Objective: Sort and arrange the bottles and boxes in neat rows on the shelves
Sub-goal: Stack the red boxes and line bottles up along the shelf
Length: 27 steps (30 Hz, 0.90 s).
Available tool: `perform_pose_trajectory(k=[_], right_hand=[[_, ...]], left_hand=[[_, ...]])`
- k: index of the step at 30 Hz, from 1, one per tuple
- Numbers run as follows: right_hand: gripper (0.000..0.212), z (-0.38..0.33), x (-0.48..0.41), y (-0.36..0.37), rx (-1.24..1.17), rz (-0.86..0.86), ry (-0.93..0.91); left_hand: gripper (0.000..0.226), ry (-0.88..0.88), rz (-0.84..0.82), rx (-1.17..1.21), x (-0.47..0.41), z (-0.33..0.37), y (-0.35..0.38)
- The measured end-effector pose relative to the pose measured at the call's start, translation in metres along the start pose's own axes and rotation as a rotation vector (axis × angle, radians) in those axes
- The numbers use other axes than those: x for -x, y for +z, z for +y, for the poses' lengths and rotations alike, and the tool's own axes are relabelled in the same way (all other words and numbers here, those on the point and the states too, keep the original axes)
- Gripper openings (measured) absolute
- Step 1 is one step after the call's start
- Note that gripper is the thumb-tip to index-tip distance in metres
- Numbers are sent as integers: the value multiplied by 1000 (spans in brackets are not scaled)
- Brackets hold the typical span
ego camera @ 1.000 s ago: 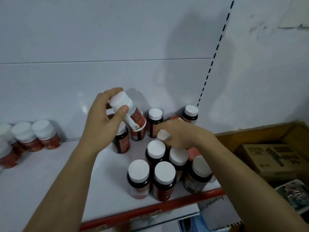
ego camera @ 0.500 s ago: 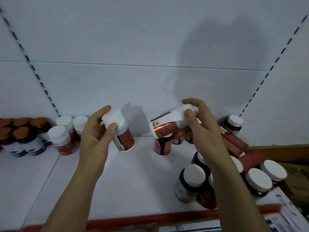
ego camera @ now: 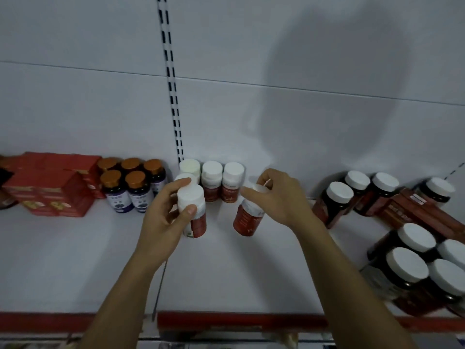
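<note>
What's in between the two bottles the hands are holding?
Just bare white shelf, in the head view. The left hand holds one red bottle, the right hand the other bottle, and they don't touch.

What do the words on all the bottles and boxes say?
No words here can be read.
Upright bottle in the left hand: label blurred.
Tilted bottle in the right hand: gold print, blurred.
Orange-capped bottles: white labels, too small.
Red boxes: yellow marks, blurred.
Dark bottles: labels unreadable.
</note>
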State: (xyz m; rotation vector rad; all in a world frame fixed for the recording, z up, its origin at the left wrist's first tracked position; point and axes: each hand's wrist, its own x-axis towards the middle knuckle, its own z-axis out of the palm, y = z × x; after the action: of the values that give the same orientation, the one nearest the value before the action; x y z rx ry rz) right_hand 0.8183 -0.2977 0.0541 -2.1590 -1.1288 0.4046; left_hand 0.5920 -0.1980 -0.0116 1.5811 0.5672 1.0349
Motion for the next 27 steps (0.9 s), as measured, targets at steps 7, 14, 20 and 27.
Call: perform_pose_trajectory(k=[7, 14, 20, 27], right_hand=[[67, -33, -10, 33, 603, 27, -112], [86, -39, -11, 45, 724, -24, -122], [92, -43, -1, 44, 682, -35, -110], [59, -35, 12, 8, 364, -252, -380]], left_hand=[[45, 12, -22, -57, -6, -14, -39], [41, 79, -3, -27, -4, -26, -47], [38, 108, 20, -53, -3, -34, -50], [39, 116, 42, -122, -2, -39, -48]])
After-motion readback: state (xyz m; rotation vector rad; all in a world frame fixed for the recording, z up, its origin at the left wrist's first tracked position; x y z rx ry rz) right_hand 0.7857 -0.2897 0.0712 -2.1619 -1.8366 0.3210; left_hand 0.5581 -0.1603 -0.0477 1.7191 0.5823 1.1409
